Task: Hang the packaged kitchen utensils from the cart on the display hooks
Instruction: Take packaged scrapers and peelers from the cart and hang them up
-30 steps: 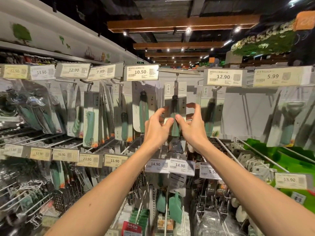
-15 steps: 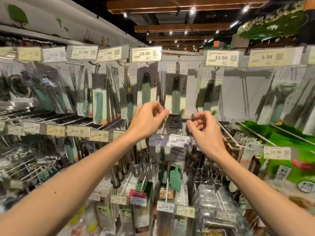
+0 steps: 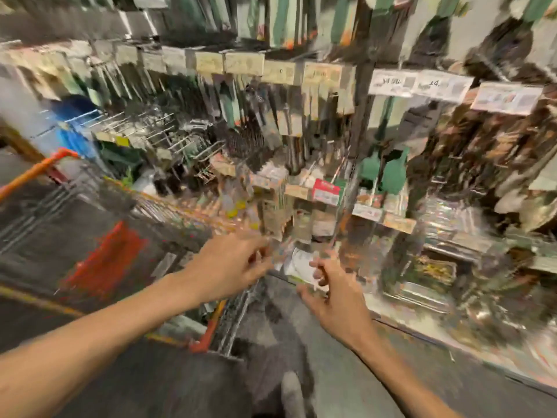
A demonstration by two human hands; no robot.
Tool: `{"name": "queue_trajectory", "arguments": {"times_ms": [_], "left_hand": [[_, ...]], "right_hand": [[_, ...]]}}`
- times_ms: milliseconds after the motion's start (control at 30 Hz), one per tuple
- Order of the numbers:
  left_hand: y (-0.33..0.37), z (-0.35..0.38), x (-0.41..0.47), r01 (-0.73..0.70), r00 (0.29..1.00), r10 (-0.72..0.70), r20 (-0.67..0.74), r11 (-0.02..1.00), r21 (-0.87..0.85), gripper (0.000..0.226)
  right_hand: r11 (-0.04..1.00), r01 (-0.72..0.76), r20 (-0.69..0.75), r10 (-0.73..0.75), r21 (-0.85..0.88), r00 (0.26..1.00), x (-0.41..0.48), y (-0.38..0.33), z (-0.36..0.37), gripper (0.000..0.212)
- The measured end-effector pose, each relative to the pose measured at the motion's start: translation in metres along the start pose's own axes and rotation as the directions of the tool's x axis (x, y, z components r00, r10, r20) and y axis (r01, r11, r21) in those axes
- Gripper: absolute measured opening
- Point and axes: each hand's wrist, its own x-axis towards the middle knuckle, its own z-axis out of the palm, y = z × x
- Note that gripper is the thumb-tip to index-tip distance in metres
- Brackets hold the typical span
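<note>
The picture is heavily blurred by motion. My left hand (image 3: pixel 229 263) hangs over the near corner of the wire cart (image 3: pixel 54 206), fingers loosely bent, holding nothing. My right hand (image 3: pixel 334 294) is a little lower and to the right, fingers spread, also empty. The cart, with orange trim, fills the lower left; a red item (image 3: pixel 105 260) lies inside it, along with blurred packages. Packaged utensils with green handles (image 3: pixel 280 22) hang on the display hooks at the top.
Rows of price tags (image 3: pixel 391 82) run across the display. Bare wire hooks (image 3: pixel 144 131) jut out at mid left. Green spatulas (image 3: pixel 388 170) hang at centre right, low shelves (image 3: pixel 434 273) of goods stand at right, and dark floor (image 3: pixel 271 342) lies below.
Both hands have let go of the hung green-handled utensil and dropped from the upper hooks to cart height. The view has swung down and to the left, and the cart has come into sight.
</note>
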Motion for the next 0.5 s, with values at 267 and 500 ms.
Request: {"name": "queue_trajectory", "arguments": {"times_ms": [267,500], "left_hand": [[-0.126,0.069,-0.119,0.370,0.907,-0.366,0.208,0.929,0.020,0.034],[-0.277,0.137,-0.167,0.497,0.820,-0.436,0.371,0.863,-0.086,0.028]], "right_hand": [[0.969,0.100,0.405,0.001,-0.227,0.914,-0.001,-0.058,0.149,0.050],[0.951,-0.001,0.501,0.164,-0.310,0.850,0.024,-0.098,0.284,0.053]]}}
